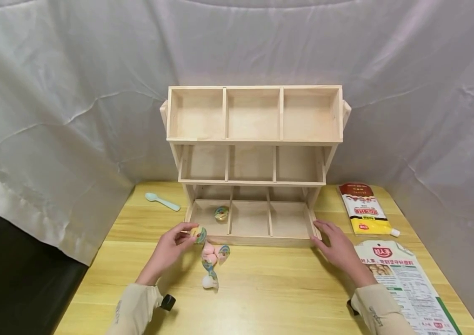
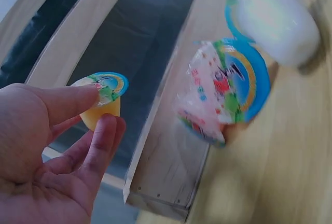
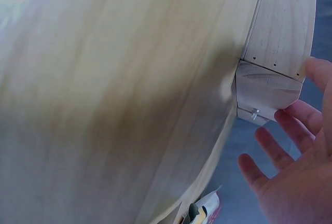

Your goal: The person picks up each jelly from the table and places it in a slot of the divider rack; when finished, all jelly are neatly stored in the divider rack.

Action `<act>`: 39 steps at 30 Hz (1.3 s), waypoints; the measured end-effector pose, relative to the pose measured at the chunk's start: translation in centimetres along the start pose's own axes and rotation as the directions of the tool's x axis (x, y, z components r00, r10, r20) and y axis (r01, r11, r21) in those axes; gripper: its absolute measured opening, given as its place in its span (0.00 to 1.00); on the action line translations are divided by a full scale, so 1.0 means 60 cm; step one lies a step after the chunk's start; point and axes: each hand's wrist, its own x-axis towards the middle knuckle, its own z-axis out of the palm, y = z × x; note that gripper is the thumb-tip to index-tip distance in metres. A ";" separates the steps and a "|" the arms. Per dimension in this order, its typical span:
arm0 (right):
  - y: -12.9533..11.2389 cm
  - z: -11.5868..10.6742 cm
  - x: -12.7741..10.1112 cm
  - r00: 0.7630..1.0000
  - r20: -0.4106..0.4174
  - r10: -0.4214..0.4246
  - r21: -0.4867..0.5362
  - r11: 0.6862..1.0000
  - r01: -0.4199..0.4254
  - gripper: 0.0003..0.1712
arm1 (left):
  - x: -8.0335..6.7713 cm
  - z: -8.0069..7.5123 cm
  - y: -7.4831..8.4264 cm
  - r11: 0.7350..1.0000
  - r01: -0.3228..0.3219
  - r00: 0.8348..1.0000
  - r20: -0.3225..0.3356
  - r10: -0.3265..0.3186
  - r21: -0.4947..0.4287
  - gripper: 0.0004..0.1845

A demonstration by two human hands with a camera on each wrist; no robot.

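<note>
My left hand (image 1: 171,246) pinches a jelly cup (image 1: 198,234) by the rack (image 1: 253,241), whose right end my splayed right hand (image 1: 337,247) touches.

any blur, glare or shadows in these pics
Head view: pale sheen on the table; left wrist view: glare on the white cup, its outline soft, and the rack looks bowed; right wrist view: broad shadow across the table, bright glare top left.

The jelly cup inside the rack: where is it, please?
In the head view, the jelly cup sits in the bottom tier's left compartment, near the divider on its right.
</note>
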 end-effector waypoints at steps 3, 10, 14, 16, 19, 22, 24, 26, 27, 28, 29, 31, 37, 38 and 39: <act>0.000 0.000 0.000 1.000 -0.002 -0.001 0.004 1.000 0.001 0.35 | 0.009 0.004 0.002 0.998 0.030 1.000 -0.001 -0.030 -0.054 0.20; -0.001 -0.002 0.000 1.000 -0.005 0.006 0.007 1.000 -0.006 0.35 | 0.027 0.014 0.007 0.993 0.038 0.999 -0.017 -0.040 -0.110 0.18; -0.001 -0.003 0.000 1.000 0.000 0.009 0.009 1.000 -0.009 0.35 | 0.035 0.020 0.010 0.991 0.044 0.999 -0.014 -0.046 -0.128 0.16; -0.001 -0.003 0.000 1.000 0.003 0.012 0.009 1.000 -0.012 0.35 | 0.038 0.023 0.012 0.987 0.055 0.998 -0.009 -0.057 -0.149 0.16; -0.001 -0.003 0.000 1.000 0.004 0.016 0.011 1.000 -0.016 0.35 | 0.043 0.028 0.013 0.977 0.077 0.997 0.000 -0.079 -0.198 0.17; -0.001 -0.003 0.000 1.000 0.006 0.014 0.009 1.000 -0.014 0.35 | 0.047 0.031 0.013 0.963 0.100 0.995 0.005 -0.102 -0.251 0.18; 0.000 -0.003 0.000 1.000 0.007 0.013 0.010 1.000 -0.014 0.35 | 0.049 0.032 0.012 0.956 0.106 0.994 0.001 -0.110 -0.275 0.17; 0.000 -0.003 0.000 1.000 0.006 0.012 0.010 1.000 -0.012 0.35 | 0.051 0.033 0.012 0.953 0.094 0.995 -0.005 -0.100 -0.287 0.18; 0.000 -0.003 0.001 1.000 0.004 0.012 0.011 1.000 -0.012 0.35 | 0.052 0.034 0.012 0.954 0.080 0.996 -0.011 -0.087 -0.288 0.18; 0.000 -0.002 0.001 1.000 0.002 0.012 0.011 1.000 -0.012 0.35 | 0.053 0.034 0.011 0.958 0.065 0.997 -0.021 -0.074 -0.280 0.19; 0.000 -0.002 0.001 1.000 0.000 0.011 0.011 1.000 -0.011 0.35 | 0.054 0.035 0.011 0.960 0.049 0.998 -0.028 -0.059 -0.275 0.20; 0.001 -0.002 0.001 1.000 -0.003 0.009 0.010 1.000 -0.009 0.34 | 0.057 0.036 0.010 0.963 0.021 0.999 -0.039 -0.033 -0.268 0.21; 0.001 -0.001 0.001 1.000 -0.004 0.007 0.011 1.000 -0.007 0.35 | 0.059 0.038 0.010 0.961 -0.002 0.999 -0.038 -0.009 -0.276 0.19; 0.001 -0.001 0.002 1.000 -0.004 0.008 0.012 1.000 -0.008 0.34 | 0.060 0.038 0.010 0.961 -0.002 0.999 -0.036 -0.008 -0.275 0.19; 0.000 -0.001 0.002 1.000 -0.003 0.007 0.011 1.000 -0.007 0.34 | 0.060 0.039 0.011 0.963 -0.002 0.999 -0.035 -0.007 -0.270 0.19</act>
